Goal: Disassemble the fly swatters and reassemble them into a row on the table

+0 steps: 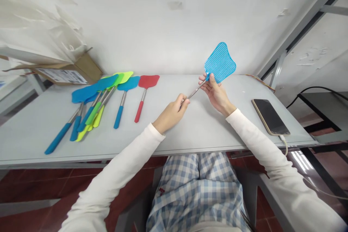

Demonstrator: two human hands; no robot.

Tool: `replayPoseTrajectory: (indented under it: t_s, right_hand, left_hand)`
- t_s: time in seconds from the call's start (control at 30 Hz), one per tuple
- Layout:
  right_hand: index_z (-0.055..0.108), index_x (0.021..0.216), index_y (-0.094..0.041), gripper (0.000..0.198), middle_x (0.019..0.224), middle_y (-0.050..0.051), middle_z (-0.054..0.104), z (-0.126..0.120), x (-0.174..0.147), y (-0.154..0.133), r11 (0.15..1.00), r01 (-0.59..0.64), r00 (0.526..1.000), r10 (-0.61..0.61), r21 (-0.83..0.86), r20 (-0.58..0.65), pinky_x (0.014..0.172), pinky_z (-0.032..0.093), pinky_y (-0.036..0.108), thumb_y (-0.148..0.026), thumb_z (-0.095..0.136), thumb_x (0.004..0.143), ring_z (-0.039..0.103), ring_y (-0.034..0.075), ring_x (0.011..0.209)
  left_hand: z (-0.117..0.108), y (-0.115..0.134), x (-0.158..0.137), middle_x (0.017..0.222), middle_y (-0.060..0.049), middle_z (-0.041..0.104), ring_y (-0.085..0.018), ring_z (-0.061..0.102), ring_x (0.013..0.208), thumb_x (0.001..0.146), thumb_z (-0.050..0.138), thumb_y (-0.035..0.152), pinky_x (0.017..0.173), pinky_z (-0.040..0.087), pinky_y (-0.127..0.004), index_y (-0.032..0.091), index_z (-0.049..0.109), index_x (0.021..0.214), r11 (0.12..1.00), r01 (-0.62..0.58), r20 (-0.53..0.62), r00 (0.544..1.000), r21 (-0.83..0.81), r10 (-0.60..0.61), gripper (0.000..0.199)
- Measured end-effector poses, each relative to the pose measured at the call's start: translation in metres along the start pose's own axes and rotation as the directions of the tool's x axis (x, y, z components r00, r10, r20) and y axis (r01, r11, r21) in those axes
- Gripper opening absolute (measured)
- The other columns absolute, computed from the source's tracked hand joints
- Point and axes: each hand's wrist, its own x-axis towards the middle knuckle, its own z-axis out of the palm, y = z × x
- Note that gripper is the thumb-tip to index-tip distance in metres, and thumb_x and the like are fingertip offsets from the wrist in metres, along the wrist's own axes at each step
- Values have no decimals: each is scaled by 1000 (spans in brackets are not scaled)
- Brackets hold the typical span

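Note:
A blue fly swatter [220,61] with a perforated head and a thin metal telescopic shaft is held up above the table, tilted up to the right. My left hand [174,111] is closed round the lower end of its shaft and hides the grip. The fingers of my right hand [216,92] pinch the neck just under the head. On the table to the left lie a red fly swatter [146,86] and a blue-handled fly swatter [123,98], side by side. Further left, several blue, green and yellow swatters [94,107] overlap in a pile.
The grey table [195,130] stands against a white wall. At its back left is an open cardboard box [67,72] with a label. A phone [270,116] with a white cable lies at the right. A metal frame [280,67] rises beyond the right edge.

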Motion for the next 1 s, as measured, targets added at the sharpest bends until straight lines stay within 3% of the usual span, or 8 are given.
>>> replayPoseTrajectory:
  t_s: [0.23,0.47,0.57,0.73,0.87,1.0]
  right_hand:
    - [67,85,-24,46,93,2,76,7,-8,5,1000,21,998,-20,-11,64,89,58,32,-65,77,69,72,18,94]
    - [69,98,-23,51,94,4,77,9,-13,-2,998,9,989,0,-60,147,89,59,34,-68,73,72,73,19,94]
    - [67,91,-23,49,89,4,77,12,-15,-1,999,21,990,-16,-29,144,87,59,34,-69,72,73,73,19,90]
    - [61,80,-22,48,82,3,75,12,-9,0,997,57,997,-54,-51,56,84,59,34,-67,75,71,73,19,86]
    - [59,78,-23,43,79,2,71,-5,6,-11,994,75,988,-84,-76,-127,88,58,35,-64,73,76,72,19,90]
    - [58,77,-24,39,79,1,70,-24,23,-26,993,73,982,-88,-97,-164,88,58,35,-59,74,78,72,19,93]
  left_hand:
    - [0,11,13,62,6,46,-14,46,52,102,34,42,60,32,-25,23,47,106,998,-42,-15,999,45,43,24]
    - [3,13,15,72,2,54,-19,57,65,103,32,42,62,32,-26,24,47,102,990,-37,-17,999,136,40,23]
    - [3,11,12,72,0,57,-21,60,66,104,28,42,62,32,-27,24,48,101,980,-6,1,1000,196,6,27]
    - [2,13,9,69,-2,59,-25,62,65,105,24,40,58,29,-29,23,50,106,930,40,20,998,365,-51,32]
    - [-5,11,4,65,-2,57,-25,61,61,106,24,39,56,27,-29,22,51,104,886,24,64,996,463,-61,31]
    - [-17,6,-3,61,0,53,-24,59,59,106,26,37,56,27,-29,23,51,100,864,5,88,995,504,-57,30]
